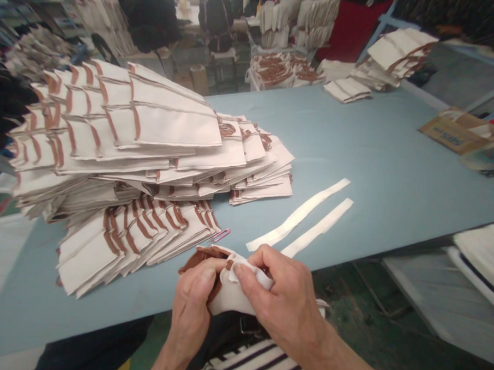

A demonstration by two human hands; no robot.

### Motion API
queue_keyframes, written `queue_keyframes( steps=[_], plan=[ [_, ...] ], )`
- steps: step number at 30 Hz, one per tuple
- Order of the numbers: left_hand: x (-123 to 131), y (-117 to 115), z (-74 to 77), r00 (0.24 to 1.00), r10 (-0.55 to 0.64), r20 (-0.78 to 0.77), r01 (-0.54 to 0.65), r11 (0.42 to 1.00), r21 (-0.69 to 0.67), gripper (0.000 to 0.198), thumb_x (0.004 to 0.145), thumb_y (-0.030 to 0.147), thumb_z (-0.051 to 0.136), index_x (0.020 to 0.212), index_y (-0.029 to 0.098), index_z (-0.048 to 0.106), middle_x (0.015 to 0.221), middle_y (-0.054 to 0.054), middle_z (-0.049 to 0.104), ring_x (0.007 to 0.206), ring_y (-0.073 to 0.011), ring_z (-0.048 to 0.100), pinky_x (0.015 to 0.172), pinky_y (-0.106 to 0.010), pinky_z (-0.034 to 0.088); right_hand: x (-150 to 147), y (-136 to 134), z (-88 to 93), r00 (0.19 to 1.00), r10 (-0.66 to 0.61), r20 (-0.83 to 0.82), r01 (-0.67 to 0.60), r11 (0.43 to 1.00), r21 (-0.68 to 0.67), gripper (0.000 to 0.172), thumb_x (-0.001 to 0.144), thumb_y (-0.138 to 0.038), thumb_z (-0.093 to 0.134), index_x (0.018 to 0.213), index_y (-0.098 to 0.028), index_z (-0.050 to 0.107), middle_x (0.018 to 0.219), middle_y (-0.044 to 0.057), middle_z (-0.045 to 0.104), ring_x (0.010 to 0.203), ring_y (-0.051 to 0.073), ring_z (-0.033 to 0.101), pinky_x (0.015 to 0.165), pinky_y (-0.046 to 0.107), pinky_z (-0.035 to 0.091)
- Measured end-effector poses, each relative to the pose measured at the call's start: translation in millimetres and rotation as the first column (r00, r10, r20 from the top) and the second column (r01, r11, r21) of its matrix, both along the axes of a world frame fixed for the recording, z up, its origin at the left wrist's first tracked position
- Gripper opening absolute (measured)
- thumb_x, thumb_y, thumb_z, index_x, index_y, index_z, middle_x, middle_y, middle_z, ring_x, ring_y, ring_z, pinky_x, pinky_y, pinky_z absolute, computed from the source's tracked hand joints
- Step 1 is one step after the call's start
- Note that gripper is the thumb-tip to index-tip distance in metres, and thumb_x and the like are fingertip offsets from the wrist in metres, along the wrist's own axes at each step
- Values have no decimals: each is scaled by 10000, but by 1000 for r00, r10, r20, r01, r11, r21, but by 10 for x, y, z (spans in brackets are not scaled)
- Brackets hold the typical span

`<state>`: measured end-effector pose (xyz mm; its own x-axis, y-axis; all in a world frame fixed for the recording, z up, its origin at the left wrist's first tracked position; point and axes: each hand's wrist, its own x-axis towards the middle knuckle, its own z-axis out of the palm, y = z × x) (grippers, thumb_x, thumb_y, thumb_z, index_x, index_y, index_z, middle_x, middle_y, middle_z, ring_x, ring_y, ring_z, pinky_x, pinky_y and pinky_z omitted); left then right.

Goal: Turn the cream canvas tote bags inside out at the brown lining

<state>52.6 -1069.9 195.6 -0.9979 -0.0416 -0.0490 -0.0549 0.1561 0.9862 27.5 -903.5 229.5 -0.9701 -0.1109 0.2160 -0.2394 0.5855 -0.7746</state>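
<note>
Between my two hands, at the near edge of the table, is a bunched white cloth piece (229, 295) with brown trim. My left hand (194, 296) is closed on its brown-edged side, thumb on top. Closed on the white part, my right hand (282, 292) pinches a fold between thumb and bent forefinger. The fingers underneath are hidden by the cloth. Just beyond my hands lie two cream fabric strips (301, 212), side by side. A pink safety pin (222, 235) rests by the small stack of folded white cloth pieces with brown edging (90, 252).
A tall heap of folded white cloth pieces (174, 122) covers the table's left side. More bundles (400, 53) lie at the far right corner, and a cardboard box (459, 129) sits at the right edge. A grey bin (435, 291) stands below the table on the right.
</note>
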Motion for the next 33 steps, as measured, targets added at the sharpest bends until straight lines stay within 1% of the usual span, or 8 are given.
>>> queue_keyframes(
  steps=[3, 6, 8, 11, 15, 19, 25, 33],
  plan=[
    [21, 16, -46, 999, 5, 42, -8, 998, 68, 364, 978, 434, 563, 926, 172, 810, 802, -58, 764, 638, -183, 617, 557, -235, 469, -20, -16, -27, 1000, -12, 5, 12, 1000, 7, 294, 937, -314, 643, 663, -232, 575, 551, -39, 608, 453, 117, 532, 504, 247, 346],
    [19, 64, -30, 997, 6, 77, -13, 995, 97, 253, 910, 405, 682, 898, 166, 763, 774, -40, 745, 625, -167, 620, 556, -217, 478, -40, -33, -55, 999, -7, 32, 7, 1000, 14, 284, 928, -318, 654, 667, -236, 579, 550, -40, 610, 460, 124, 541, 507, 249, 342],
    [-1, 105, 9, 998, 23, 60, -25, 999, 41, 190, 891, 353, 695, 877, 169, 739, 787, -35, 749, 651, -169, 647, 591, -218, 504, -54, -44, -74, 999, -8, 51, 7, 1000, 24, 282, 923, -322, 657, 666, -238, 579, 550, -40, 613, 466, 127, 546, 511, 250, 341],
    [-44, 153, 70, 997, 66, -30, -68, 995, -79, 117, 877, 274, 661, 835, 184, 724, 782, -17, 747, 689, -166, 668, 641, -219, 519, -75, -56, -104, 997, -15, 72, 13, 1000, 27, 291, 922, -337, 641, 658, -240, 569, 546, -41, 607, 468, 130, 544, 509, 252, 341],
    [-99, 158, 101, 995, 55, -85, -69, 983, -170, 71, 829, 205, 650, 794, 193, 711, 698, 21, 708, 634, -142, 636, 631, -206, 507, -95, -69, -160, 993, -6, 118, 5, 1000, 9, 298, 929, -362, 619, 662, -242, 561, 548, -42, 607, 479, 132, 545, 512, 254, 344],
    [-125, 137, 55, 998, 37, -47, -44, 987, -158, 98, 846, 232, 647, 799, 183, 718, 688, 17, 704, 604, -135, 607, 569, -196, 475, -101, -89, -216, 991, -12, 130, 12, 1000, 5, 300, 932, -362, 590, 663, -240, 537, 568, -31, 609, 516, 142, 555, 547, 261, 343],
    [-118, 120, -20, 997, 31, 71, -24, 995, -101, 213, 897, 331, 636, 814, 159, 731, 644, 10, 677, 535, -116, 526, 491, -191, 397, -117, -92, -258, 987, 7, 161, -6, 1000, -4, 324, 946, -389, 558, 661, -241, 510, 573, -29, 583, 526, 146, 527, 559, 278, 312],
    [-101, 55, -75, 981, -29, 190, 47, 995, -93, 307, 936, 418, 582, 781, 161, 647, 645, 2, 631, 565, -128, 492, 513, -202, 377, -132, -33, -382, 958, 112, 264, -119, 993, 11, 291, 959, -398, 548, 720, -234, 518, 656, -11, 631, 635, 169, 607, 638, 283, 342]
  ],
)
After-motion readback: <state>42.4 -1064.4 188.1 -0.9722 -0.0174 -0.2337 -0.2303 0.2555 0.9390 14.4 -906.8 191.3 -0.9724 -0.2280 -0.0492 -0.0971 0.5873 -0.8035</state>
